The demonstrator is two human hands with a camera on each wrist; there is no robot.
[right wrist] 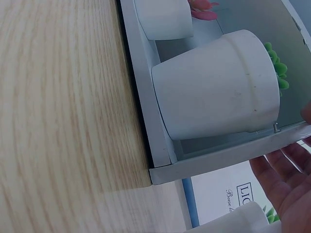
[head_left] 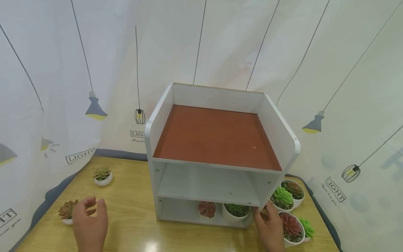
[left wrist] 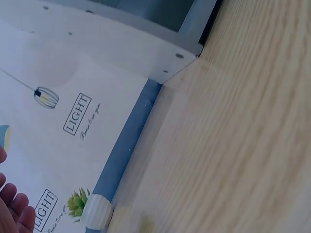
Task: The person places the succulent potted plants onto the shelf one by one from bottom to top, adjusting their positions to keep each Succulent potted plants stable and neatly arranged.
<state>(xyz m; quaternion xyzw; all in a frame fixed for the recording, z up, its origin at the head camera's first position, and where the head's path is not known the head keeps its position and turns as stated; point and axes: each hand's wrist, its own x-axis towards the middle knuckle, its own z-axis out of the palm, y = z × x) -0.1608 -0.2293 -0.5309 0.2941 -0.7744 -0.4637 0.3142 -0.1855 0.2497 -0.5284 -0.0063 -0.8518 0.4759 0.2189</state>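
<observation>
A white shelf unit [head_left: 207, 201] with a brown top panel [head_left: 217, 136] stands mid-table in the head view. My right hand [head_left: 270, 224] grips the front edge of its right side panel [right wrist: 228, 153], thumb inside and fingers outside. In the bottom compartment, a large white pot with a green succulent [right wrist: 218, 87] stands beside a smaller potted red succulent [head_left: 206, 209]. My left hand [head_left: 89, 222] hovers over the table's left side, fingers loosely bent and holding nothing. Just beyond it is a potted reddish-brown succulent [head_left: 67, 210], partly hidden by the hand.
Right of the shelf cluster several potted succulents, including a bright green one [head_left: 282, 197] and a large red one [head_left: 291, 225]. A small green succulent [head_left: 102, 175] stands at the table's back left. A lamp-printed cloth [head_left: 220, 42] hangs behind the wooden table [head_left: 132, 196].
</observation>
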